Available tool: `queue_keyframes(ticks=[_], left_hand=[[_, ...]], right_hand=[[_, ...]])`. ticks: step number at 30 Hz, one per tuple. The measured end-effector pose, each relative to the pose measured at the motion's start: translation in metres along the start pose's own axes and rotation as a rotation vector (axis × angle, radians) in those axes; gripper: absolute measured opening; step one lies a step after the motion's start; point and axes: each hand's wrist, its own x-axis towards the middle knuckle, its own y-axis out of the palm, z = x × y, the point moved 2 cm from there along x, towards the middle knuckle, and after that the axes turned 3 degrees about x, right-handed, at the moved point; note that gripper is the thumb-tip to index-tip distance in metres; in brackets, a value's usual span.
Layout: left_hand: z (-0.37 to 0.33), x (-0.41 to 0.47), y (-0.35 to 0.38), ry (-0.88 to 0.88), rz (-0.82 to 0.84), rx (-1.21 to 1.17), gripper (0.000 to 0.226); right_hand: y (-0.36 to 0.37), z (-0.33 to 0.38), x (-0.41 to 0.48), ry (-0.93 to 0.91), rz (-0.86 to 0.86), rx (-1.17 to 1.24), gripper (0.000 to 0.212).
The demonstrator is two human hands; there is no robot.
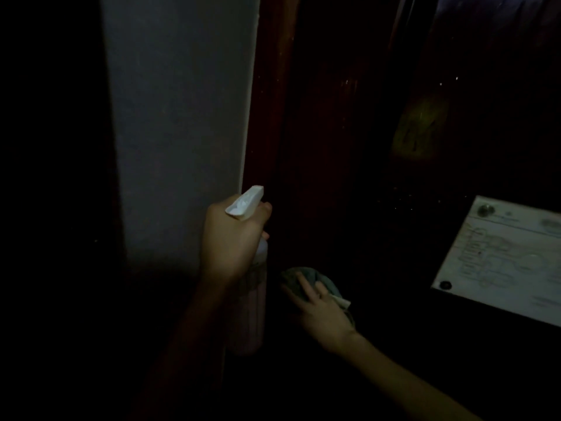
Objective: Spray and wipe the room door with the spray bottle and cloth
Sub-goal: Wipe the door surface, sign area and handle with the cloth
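Note:
The scene is very dark. A dark brown wooden door point(349, 141) fills the middle and right of the view. My left hand point(233, 241) grips the neck of a pinkish spray bottle point(249, 317) with a white trigger head point(246, 203), held upright near the door's left edge. My right hand point(318, 308) presses a grey-green cloth point(326, 282) flat against the lower door, fingers stretched over it. Small droplets glint on the door surface above the cloth.
A pale wall point(182, 132) stands left of the reddish door frame point(273, 101). A white framed notice point(504, 259) is screwed to the door at the right. A faint yellowish patch point(420, 129) shows higher on the door.

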Motion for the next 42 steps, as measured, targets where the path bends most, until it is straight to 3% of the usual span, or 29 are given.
queue_keyframes(ticks=[2, 3, 5, 7, 13, 19, 23, 27, 33, 42], left_hand=[[0.002, -0.003, -0.003, -0.023, -0.002, -0.014, 0.022], [0.002, -0.006, -0.004, -0.029, 0.004, -0.019, 0.022], [0.004, -0.011, -0.005, -0.049, 0.025, -0.023, 0.015], [0.007, -0.015, -0.006, -0.065, 0.030, -0.028, 0.016], [0.001, 0.001, 0.001, 0.006, 0.015, -0.057, 0.024], [-0.027, 0.021, 0.017, 0.106, -0.047, -0.085, 0.033], [-0.049, 0.029, 0.019, 0.139, 0.032, -0.004, 0.022], [-0.061, 0.040, 0.021, 0.158, 0.004, -0.072, 0.031], [-0.086, 0.051, 0.028, 0.131, 0.000, -0.112, 0.009], [-0.074, 0.054, 0.027, 0.131, -0.028, -0.081, 0.007]], right_hand=[[0.000, -0.001, 0.004, 0.019, -0.009, 0.022, 0.032], [-0.005, -0.003, 0.010, 0.034, -0.031, 0.030, 0.037], [-0.022, -0.015, 0.024, 0.111, -0.098, 0.034, 0.067], [-0.051, -0.039, 0.042, 0.186, -0.238, 0.033, 0.080], [-0.166, -0.160, 0.111, 0.261, -0.493, -0.141, 0.067], [-0.240, -0.216, 0.150, 0.330, -0.497, -0.254, 0.058], [-0.269, -0.235, 0.161, 0.348, -0.501, -0.278, 0.058], [-0.291, -0.253, 0.173, 0.386, -0.531, -0.288, 0.059], [-0.311, -0.274, 0.190, 0.443, -0.550, -0.301, 0.063], [-0.291, -0.246, 0.179, 0.484, -0.534, -0.157, 0.063]])
